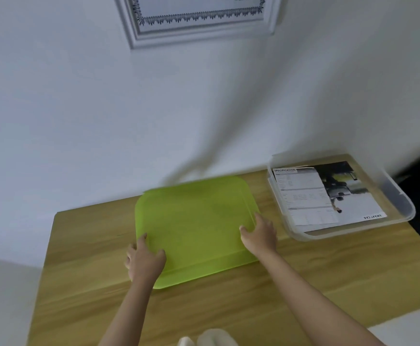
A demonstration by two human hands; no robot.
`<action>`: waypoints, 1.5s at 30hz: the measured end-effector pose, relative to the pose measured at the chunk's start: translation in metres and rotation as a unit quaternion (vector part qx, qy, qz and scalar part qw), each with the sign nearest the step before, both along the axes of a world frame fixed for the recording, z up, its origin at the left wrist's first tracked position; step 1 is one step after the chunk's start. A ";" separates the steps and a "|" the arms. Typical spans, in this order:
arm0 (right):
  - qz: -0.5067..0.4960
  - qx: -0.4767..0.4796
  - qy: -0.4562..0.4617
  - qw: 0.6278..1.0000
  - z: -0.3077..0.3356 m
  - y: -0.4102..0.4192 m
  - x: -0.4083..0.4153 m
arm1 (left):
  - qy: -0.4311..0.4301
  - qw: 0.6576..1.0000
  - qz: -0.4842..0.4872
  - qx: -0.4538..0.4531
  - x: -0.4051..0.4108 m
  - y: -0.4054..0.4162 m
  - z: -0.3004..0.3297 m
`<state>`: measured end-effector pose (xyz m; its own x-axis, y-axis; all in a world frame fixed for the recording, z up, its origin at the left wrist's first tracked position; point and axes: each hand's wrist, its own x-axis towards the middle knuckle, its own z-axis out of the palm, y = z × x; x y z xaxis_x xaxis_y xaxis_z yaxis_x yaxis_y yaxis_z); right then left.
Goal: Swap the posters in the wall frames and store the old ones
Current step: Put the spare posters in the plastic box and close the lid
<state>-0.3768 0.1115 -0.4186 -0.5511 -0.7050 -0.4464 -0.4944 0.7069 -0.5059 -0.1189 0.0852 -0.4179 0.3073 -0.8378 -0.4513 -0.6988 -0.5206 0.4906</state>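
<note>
A lime-green lid [196, 226] lies flat on the wooden table [329, 275]. My left hand [145, 258] grips its near-left edge with the thumb on top. At the lid's right edge my right hand [260, 236] holds on, thumb over the surface. A clear plastic box [404, 203] stands uncovered at the right, holding posters [329, 196]: a specification sheet lies over a car picture. On the wall above hangs a white frame [199, 36] with a bordered sheet inside; only its lower part shows.
The table stands against a white wall [104, 121]. The box sits near the table's far right corner, with a dark area past it. Bare wood lies left of the lid and in front of it. Pale shapes [209, 339] show at the bottom edge.
</note>
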 end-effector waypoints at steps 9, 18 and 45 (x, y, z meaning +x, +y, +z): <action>-0.061 -0.067 0.044 0.995 0.020 -0.002 0.010 | 0.035 0.998 0.020 -0.038 0.012 -0.004 0.010; -0.066 -0.214 0.087 0.971 0.060 0.011 -0.041 | 0.083 0.991 0.016 -0.107 -0.026 0.017 0.052; -0.114 -0.265 0.084 0.954 0.041 0.053 -0.386 | 0.040 0.994 -0.085 -0.058 -0.367 0.016 0.078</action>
